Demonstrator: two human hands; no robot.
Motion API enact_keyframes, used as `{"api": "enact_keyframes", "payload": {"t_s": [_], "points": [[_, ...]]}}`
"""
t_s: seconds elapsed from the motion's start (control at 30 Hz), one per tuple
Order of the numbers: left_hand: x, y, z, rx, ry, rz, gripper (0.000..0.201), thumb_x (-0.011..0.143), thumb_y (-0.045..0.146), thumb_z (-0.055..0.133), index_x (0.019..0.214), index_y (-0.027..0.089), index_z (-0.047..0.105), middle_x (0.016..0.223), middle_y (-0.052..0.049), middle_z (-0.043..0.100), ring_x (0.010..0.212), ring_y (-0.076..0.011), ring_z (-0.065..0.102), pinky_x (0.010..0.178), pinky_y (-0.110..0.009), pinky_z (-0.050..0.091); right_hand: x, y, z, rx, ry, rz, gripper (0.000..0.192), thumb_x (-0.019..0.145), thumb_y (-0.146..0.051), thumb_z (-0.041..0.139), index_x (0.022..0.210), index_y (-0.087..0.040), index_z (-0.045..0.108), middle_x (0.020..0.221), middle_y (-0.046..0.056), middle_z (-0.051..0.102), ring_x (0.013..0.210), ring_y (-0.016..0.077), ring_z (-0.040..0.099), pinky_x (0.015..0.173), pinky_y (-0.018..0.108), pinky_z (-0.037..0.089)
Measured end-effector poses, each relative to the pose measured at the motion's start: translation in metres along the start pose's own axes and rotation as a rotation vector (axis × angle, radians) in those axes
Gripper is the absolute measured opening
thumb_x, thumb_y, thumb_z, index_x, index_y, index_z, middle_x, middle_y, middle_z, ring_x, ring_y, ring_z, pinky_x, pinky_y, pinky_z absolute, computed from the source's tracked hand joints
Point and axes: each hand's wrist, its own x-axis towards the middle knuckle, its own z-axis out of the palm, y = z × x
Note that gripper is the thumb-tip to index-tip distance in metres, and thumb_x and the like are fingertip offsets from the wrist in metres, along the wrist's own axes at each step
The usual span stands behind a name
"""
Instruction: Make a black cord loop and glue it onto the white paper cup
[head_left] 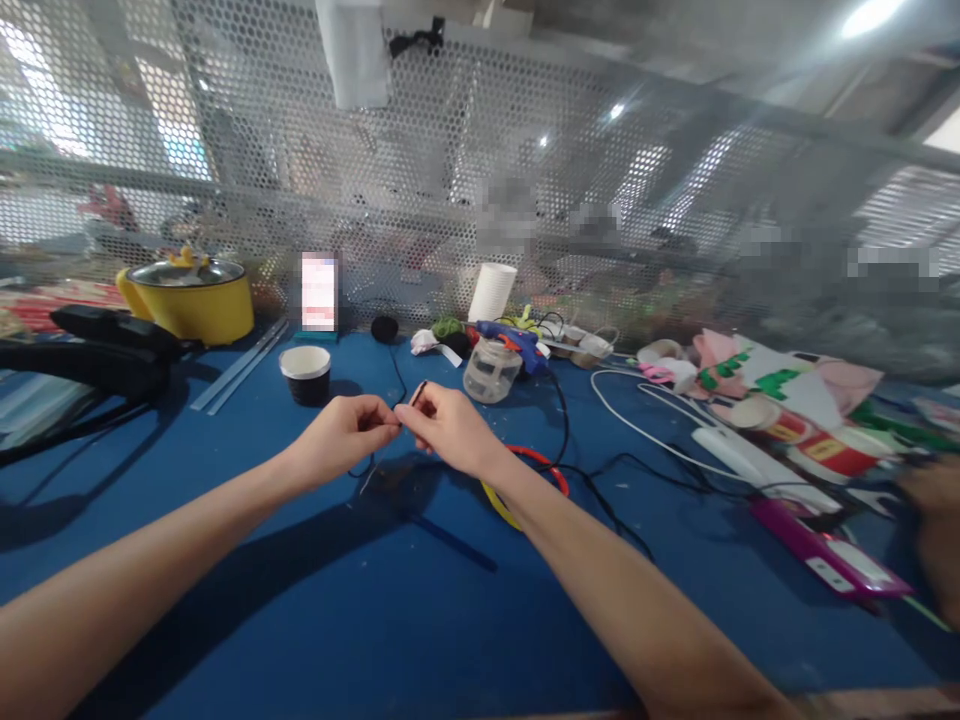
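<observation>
My left hand [346,436] and my right hand [448,425] meet above the table, both closed in a pinch with fingertips nearly touching. Between them is a thin black yarn [400,378], whose strand runs back to a small black yarn ball [385,329]. A dark sliver shows at the right fingers, too small to tell apart from the yarn. Below the hands, a slim dark blue stick [454,543] lies on the blue table [360,620]. Partly beneath my right forearm is a red and yellow ring [540,462].
Behind the hands stand a black-and-white cup [306,376], a lit phone [319,292], a clear jar [491,372] and a blue glue gun [517,340]. A yellow pot [196,300] is at left. Cables and a purple power strip [829,548] lie right, near another person's blurred hand [934,520].
</observation>
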Motion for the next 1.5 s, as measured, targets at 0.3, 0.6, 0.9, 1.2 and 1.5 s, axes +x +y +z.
{"api": "enact_keyframes", "payload": {"t_s": [0.3, 0.6, 0.9, 1.2, 1.5], "points": [[-0.003, 0.0, 0.002, -0.171, -0.032, -0.105, 0.019, 0.068, 0.031, 0.054, 0.059, 0.014, 0.05, 0.049, 0.007, 0.037, 0.044, -0.005, 0.027, 0.042, -0.02, 0.02, -0.003, 0.008, 0.006, 0.273, -0.04, -0.05, 0.017, 0.074, -0.032, 0.052, 0.067, -0.017, 0.047, 0.054, -0.004, 0.05, 0.046, 0.0073, 0.048, 0.043, 0.019, 0.04], [-0.003, 0.005, -0.001, -0.156, -0.059, -0.03, 0.012, 0.065, 0.025, 0.056, 0.062, 0.013, 0.053, 0.055, 0.005, 0.047, 0.051, -0.0061, 0.038, 0.048, -0.019, 0.028, -0.004, 0.008, 0.003, 0.205, -0.025, -0.049, 0.02, 0.074, -0.035, 0.051, 0.068, -0.016, 0.047, 0.052, -0.005, 0.046, 0.043, 0.0066, 0.044, 0.042, 0.019, 0.037], [-0.003, 0.0, 0.002, -0.002, -0.033, -0.003, 0.016, 0.067, 0.027, 0.051, 0.058, 0.015, 0.047, 0.051, 0.006, 0.04, 0.048, -0.0065, 0.033, 0.046, -0.02, 0.026, -0.004, 0.012, 0.008, 0.012, 0.09, -0.116, 0.025, 0.074, -0.038, 0.051, 0.061, -0.017, 0.046, 0.048, -0.004, 0.044, 0.044, 0.0083, 0.041, 0.044, 0.021, 0.033], [-0.004, -0.001, 0.005, -0.127, -0.042, -0.041, 0.015, 0.066, 0.026, 0.054, 0.058, 0.014, 0.048, 0.052, 0.007, 0.039, 0.049, -0.0056, 0.032, 0.047, -0.02, 0.024, -0.003, 0.015, 0.009, 0.211, 0.043, 0.024, 0.027, 0.071, -0.039, 0.055, 0.059, -0.017, 0.044, 0.044, -0.007, 0.041, 0.039, 0.0056, 0.037, 0.039, 0.019, 0.029], [-0.005, 0.002, 0.002, -0.404, -0.151, -0.188, 0.018, 0.066, 0.03, 0.057, 0.063, 0.014, 0.049, 0.05, 0.008, 0.039, 0.041, -0.0028, 0.024, 0.041, -0.02, 0.016, 0.001, 0.017, 0.001, 0.572, -0.23, 0.071, 0.031, 0.063, -0.042, 0.063, 0.068, -0.016, 0.047, 0.055, -0.005, 0.05, 0.046, 0.0053, 0.047, 0.042, 0.018, 0.037]]}}
